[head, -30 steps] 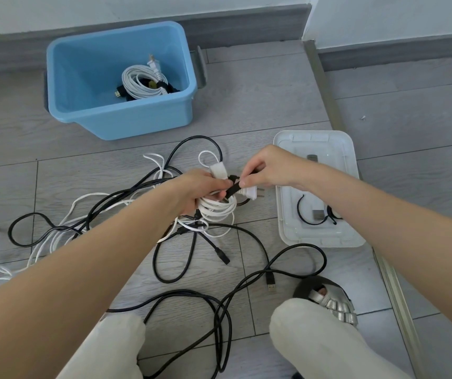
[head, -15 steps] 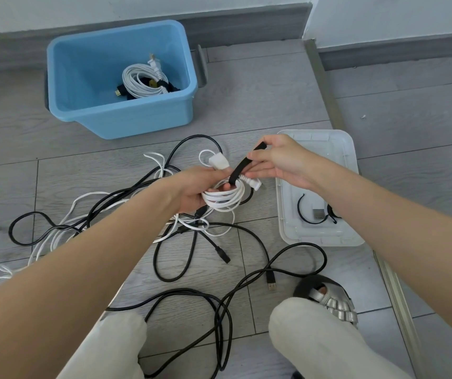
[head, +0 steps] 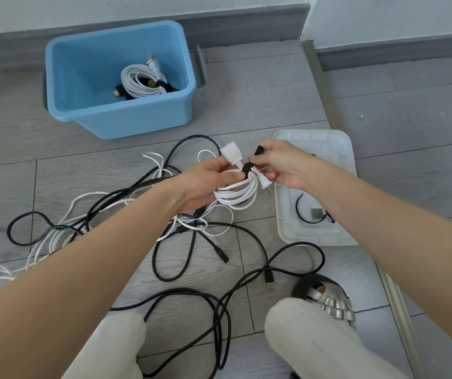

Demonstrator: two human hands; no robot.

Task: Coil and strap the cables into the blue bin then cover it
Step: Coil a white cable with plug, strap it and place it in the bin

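We see the left hand (head: 205,184) curled round a white cable coil (head: 237,194), held up above the floor (head: 260,105) between the knees and the blue bin (head: 148,116). Its fingers (head: 230,177) wrap the loops, with the thumb near the white plug (head: 231,155) that sticks up from the bundle. The right hand (head: 282,165) is just beside it, its fingers (head: 263,160) pinching a black strap (head: 249,166) that crosses the top of the coil; one end of the strap pokes up past the fingertips. A second white plug (head: 263,181) hangs at the coil's right side.

The blue bin stands farther back near the wall, open, with a strapped white coil (head: 140,80) and a black cable (head: 121,93) lying inside it. To the right lies the white lid (head: 342,149), upside down, holding another black strap (head: 301,212) and a small grey piece (head: 317,213) we cannot identify.

Loose black cables (head: 192,242) and loose white cables (head: 55,236) sprawl tangled over the floor in front of us. One foot in a silver sandal (head: 331,302) shows at the lower right.
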